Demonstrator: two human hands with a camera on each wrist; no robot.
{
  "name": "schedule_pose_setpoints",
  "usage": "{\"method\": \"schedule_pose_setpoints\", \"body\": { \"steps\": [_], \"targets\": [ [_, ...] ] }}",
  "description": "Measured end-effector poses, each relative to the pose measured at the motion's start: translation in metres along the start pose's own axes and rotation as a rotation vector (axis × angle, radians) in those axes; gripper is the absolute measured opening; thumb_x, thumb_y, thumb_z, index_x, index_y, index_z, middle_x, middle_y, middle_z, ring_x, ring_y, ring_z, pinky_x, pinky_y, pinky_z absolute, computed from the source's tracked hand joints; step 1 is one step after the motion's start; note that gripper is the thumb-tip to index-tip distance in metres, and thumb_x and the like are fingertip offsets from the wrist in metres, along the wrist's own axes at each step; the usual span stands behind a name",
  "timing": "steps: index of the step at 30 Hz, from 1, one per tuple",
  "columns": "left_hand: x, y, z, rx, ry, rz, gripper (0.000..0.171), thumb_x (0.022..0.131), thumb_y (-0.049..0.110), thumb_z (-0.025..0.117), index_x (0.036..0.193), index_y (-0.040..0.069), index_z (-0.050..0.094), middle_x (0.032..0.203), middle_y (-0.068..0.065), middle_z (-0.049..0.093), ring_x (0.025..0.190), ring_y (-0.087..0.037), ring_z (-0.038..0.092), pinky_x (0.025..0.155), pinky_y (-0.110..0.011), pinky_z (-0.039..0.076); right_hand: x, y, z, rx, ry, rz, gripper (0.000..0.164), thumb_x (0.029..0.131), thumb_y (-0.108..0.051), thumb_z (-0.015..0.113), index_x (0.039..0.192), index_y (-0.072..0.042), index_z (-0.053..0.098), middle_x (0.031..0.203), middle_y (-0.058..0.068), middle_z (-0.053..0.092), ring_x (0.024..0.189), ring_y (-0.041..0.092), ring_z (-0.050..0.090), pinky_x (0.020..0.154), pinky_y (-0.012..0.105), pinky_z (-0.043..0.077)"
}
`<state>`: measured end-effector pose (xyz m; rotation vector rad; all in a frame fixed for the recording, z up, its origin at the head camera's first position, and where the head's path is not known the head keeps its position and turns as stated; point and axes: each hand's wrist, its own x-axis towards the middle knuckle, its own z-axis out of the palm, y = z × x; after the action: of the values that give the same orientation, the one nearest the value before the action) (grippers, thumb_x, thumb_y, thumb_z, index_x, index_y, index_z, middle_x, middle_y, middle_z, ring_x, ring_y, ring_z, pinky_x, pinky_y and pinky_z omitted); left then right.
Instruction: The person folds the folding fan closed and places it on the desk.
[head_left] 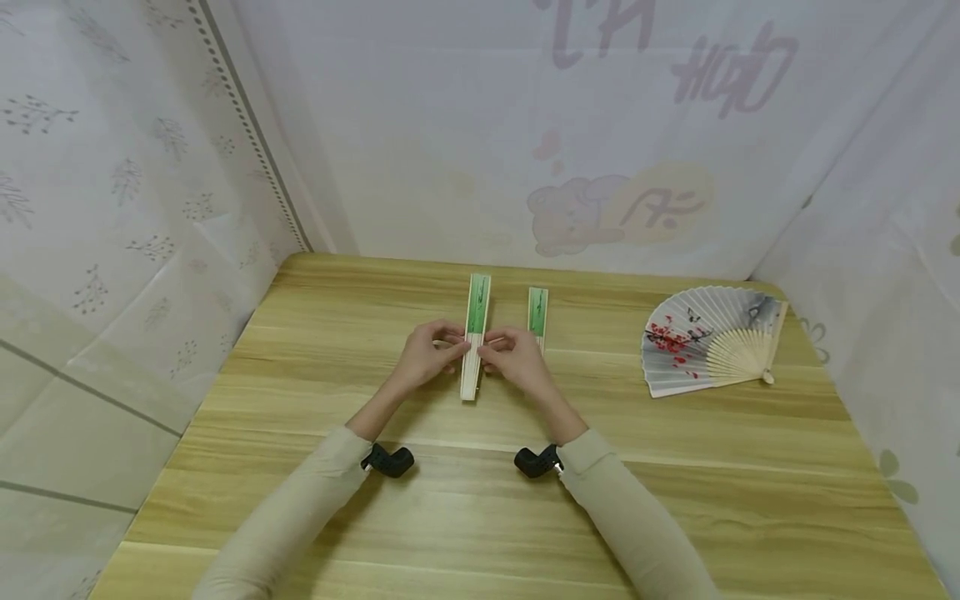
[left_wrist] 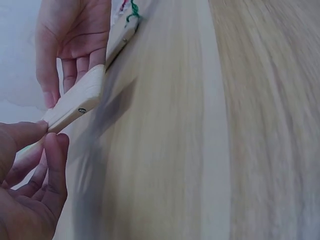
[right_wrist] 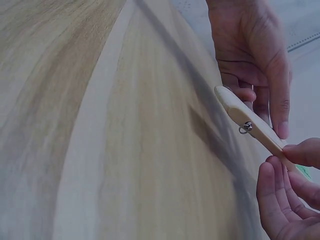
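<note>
A folded hand fan [head_left: 471, 367] with pale wooden ribs and a green upper part is held between both hands, its rivet end toward the person. My left hand [head_left: 430, 357] pinches its left edge between thumb and fingers. From the other side my right hand [head_left: 517, 358] pinches the right edge, thumb on top. In the right wrist view a small metal ring shows at the rivet of the fan [right_wrist: 235, 107]. The left wrist view shows the same rivet end of the fan [left_wrist: 82, 95] raised over its shadow on the wood.
Just right of the hands lies a second folded green fan [head_left: 537, 311], partly hidden by the right hand. Farther right is an open fan [head_left: 708, 342] with red blossoms. The wooden table [head_left: 465, 533] meets pale printed curtains [head_left: 420, 150] at the back and sides.
</note>
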<state>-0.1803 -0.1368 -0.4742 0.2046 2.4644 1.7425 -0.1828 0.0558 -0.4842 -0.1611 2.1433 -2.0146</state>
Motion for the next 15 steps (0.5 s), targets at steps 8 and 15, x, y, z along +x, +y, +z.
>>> {"method": "schedule_pose_setpoints", "body": {
  "steps": [8,15],
  "targets": [
    [-0.002,-0.006,-0.005,-0.011,-0.032,-0.039,0.029,0.095,0.0,0.072,0.12,-0.01,0.063,0.106,-0.023,0.068,0.083,-0.032,0.071,0.063,-0.034,0.061,0.007,0.008,0.009,0.005,0.003,0.025,0.021,0.09,0.006,0.073,0.109,0.011,0.066,0.09,0.02,0.071,0.075,0.024,0.07,0.066,0.035,0.062],
    [-0.003,-0.008,-0.006,0.006,-0.042,-0.036,0.028,0.094,-0.002,0.072,0.119,-0.011,0.063,0.105,-0.022,0.068,0.08,-0.031,0.071,0.061,-0.034,0.061,0.008,0.008,0.012,-0.074,0.008,0.016,0.019,0.089,0.008,0.073,0.107,0.011,0.066,0.088,0.018,0.071,0.069,0.026,0.07,0.064,0.034,0.062]
  ]
}}
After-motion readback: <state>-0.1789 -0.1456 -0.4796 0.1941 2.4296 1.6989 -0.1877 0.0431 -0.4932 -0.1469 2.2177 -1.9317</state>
